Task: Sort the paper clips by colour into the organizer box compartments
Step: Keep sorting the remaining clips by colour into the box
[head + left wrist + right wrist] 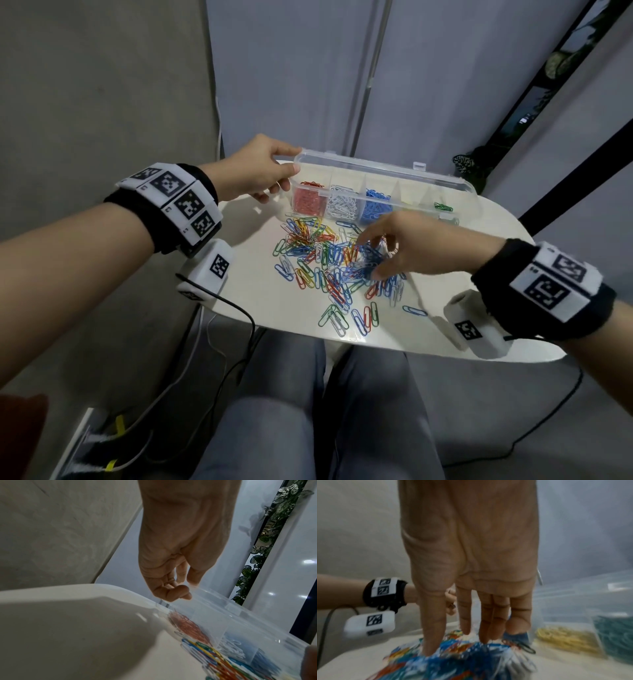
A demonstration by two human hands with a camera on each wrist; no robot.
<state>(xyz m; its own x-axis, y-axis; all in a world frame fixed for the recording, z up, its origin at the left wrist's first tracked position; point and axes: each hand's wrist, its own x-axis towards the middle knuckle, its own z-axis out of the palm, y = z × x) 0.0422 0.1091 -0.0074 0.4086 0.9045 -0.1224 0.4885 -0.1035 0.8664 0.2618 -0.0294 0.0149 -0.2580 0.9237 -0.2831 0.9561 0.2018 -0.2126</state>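
Partly, right hand (404,245) covers blurred paper clips (318,260).

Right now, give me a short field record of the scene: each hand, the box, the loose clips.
left hand: grips the left end of the organizer box
right hand: fingers straight, tips down in the loose pile
box lid: open, tilted back
compartments, left to right: red clips, white clips, blue clips, yellow clips, green clips
loose pile: mixed colours on the white table, in front of the box
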